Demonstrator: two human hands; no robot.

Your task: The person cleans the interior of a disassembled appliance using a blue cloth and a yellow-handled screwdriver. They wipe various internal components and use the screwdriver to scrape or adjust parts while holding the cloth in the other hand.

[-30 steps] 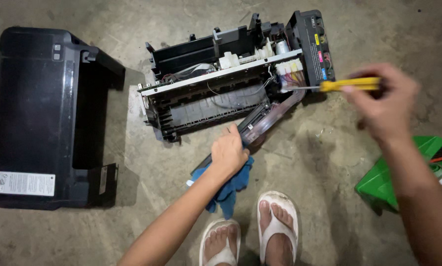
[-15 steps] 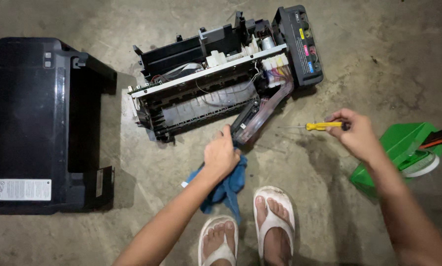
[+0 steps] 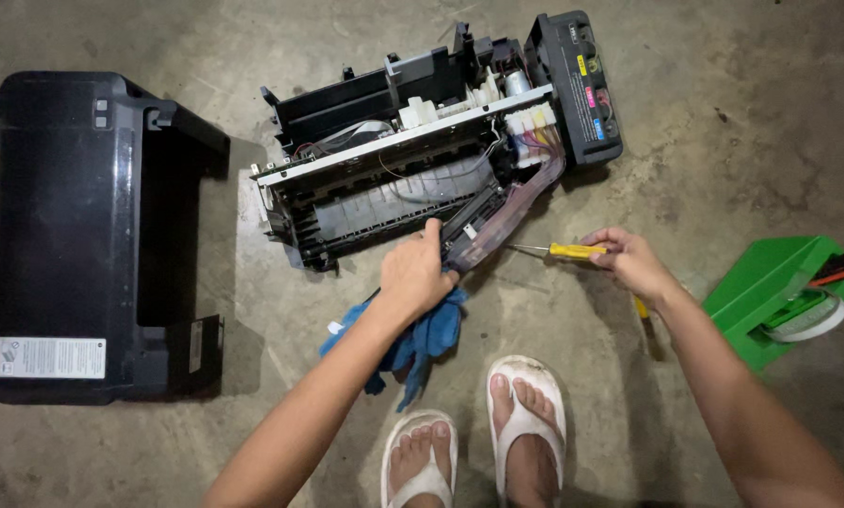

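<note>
Yellow-handled screwdriver [image 3: 561, 250] pinched in right hand [image 3: 634, 263]; left hand [image 3: 414, 275] grips printer chassis [image 3: 394, 188].

The stripped printer chassis [image 3: 394, 179] lies on the bare concrete floor, cover off, its long side running aslant from lower left to upper right. White rail, grey roller bay, loose wires and a band of ink tubes show inside; a black ink tank block [image 3: 577, 85] with coloured marks hangs open at its right end. The left hand [image 3: 417, 273] grips its near front edge. The yellow-handled screwdriver [image 3: 558, 250] lies level in the right hand [image 3: 633, 263], tip pointing left toward the chassis, just clear of it
</note>
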